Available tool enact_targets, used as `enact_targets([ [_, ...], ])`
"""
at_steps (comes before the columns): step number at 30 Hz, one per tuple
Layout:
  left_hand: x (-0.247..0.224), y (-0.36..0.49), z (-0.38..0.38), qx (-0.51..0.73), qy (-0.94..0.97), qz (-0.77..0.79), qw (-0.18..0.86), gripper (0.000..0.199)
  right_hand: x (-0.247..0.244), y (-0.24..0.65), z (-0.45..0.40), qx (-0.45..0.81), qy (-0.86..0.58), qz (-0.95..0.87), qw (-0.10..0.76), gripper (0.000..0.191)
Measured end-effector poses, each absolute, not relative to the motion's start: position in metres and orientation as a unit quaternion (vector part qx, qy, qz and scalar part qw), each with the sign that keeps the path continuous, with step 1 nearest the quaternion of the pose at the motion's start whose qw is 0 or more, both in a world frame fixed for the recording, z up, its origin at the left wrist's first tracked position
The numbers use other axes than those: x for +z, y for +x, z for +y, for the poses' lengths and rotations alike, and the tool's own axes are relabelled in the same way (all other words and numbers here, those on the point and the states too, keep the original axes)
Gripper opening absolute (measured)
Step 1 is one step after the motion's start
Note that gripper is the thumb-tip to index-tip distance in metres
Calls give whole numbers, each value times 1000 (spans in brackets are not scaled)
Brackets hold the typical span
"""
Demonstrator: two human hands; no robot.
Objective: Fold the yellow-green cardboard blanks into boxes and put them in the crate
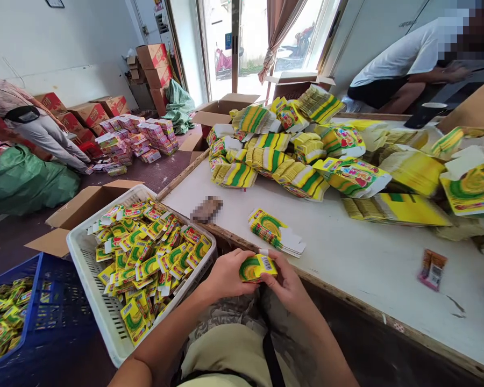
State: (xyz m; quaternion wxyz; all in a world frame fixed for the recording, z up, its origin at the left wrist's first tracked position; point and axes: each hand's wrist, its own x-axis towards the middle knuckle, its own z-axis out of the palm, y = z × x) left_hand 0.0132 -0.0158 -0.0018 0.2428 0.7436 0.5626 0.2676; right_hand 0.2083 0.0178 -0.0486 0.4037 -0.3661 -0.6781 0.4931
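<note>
Between my two hands, over the table's front edge, is a small yellow and green carton (pixel 255 270). My left hand (pixel 230 273) is closed around its left end. The fingers of my right hand (pixel 282 277) grip its right end, where a white flap sticks up. Just beyond my hands, a short stack of flat cartons (pixel 272 230) lies on the white table (pixel 322 242). To my left, a white plastic basket (pixel 115 344) is heaped with folded yellow cartons (pixel 145 263).
Bundles of flat cartons (pixel 270 161) cover the table's far side. A small packet (pixel 432 270) lies at right. Beside the white basket are a blue crate (pixel 60 306) and an open cardboard box (pixel 75 207). One person (pixel 403 59) sits across the table; another (pixel 36 123) stands at left.
</note>
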Motion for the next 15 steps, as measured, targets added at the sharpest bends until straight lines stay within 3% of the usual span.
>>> enact_targets([
  [9,-2,13,-18,279,750,564,202,61,-48,192,5,414,-365,-719,423,41],
  [15,-3,17,-19,290,741,555,242,61,-47,187,6,431,-353,-694,456,42],
])
